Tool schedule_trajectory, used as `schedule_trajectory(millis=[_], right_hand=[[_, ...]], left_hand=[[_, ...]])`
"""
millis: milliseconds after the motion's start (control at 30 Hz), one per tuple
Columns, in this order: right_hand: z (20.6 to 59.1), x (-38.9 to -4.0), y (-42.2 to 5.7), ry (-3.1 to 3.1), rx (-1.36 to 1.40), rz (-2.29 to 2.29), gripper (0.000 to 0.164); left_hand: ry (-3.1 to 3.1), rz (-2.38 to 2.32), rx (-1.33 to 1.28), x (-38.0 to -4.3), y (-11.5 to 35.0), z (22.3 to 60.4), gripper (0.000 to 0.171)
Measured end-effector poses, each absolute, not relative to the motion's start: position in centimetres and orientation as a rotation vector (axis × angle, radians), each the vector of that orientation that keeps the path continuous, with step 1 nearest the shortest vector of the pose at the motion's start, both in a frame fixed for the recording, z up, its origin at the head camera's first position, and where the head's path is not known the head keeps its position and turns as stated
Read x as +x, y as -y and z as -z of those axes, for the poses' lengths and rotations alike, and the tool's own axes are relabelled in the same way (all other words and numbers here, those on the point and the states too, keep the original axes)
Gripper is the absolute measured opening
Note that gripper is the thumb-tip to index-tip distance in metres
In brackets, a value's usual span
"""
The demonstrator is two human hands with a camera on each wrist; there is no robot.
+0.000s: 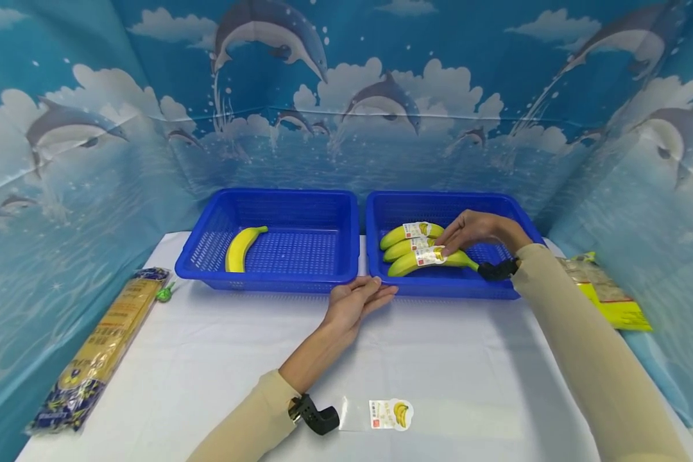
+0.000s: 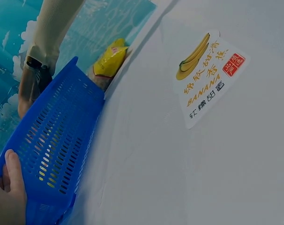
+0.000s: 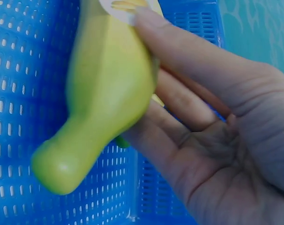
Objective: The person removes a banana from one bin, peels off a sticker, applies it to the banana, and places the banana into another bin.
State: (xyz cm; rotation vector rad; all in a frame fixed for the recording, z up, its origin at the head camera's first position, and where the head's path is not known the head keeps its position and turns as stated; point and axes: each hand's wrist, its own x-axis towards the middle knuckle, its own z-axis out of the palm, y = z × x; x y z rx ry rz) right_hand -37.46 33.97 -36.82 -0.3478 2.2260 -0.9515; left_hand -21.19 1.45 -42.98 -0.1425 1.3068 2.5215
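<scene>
Banana (image 1: pixel 410 263) pinched by right hand (image 1: pixel 475 230) — basket (image 1: pixel 450 290) touched by straight-fingered left hand (image 1: pixel 349 304).
Judged light, firm, slick — best held mid-body.

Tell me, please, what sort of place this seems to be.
It looks like a staged tabletop set, probably indoors: a dolphin-print backdrop lines three sides of a white-covered table where two blue baskets hold bananas.

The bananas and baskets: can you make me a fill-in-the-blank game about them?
1. In the left basket, the number of bananas is ____.
2. In the right basket, the number of bananas showing is ____.
3. The person's ____ hand grips a banana.
4. Both baskets are coloured ____.

Missing words: one; three; right; blue.
</scene>
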Motion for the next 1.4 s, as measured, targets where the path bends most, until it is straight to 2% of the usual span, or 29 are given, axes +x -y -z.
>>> schedule_trajectory(millis=[733,1200,1400], right_hand=[[37.6,-36.8,-33.8,-2.194,-0.310,1.024,0.041],[36.8,-36.5,-33.4,-2.218,-0.319,1.034,0.041],[35.8,-36.2,-32.5,-2.273,-0.343,1.022,0.041]], left_hand=[[-1.303,-2.504,-0.153,-20.9,-1.4,42.9,0.006],[-1.308,-2.491,-0.140,-20.9,-1.4,42.8,0.004],[-1.306,-2.497,-0.149,-21.1,-1.3,42.8,0.010]])
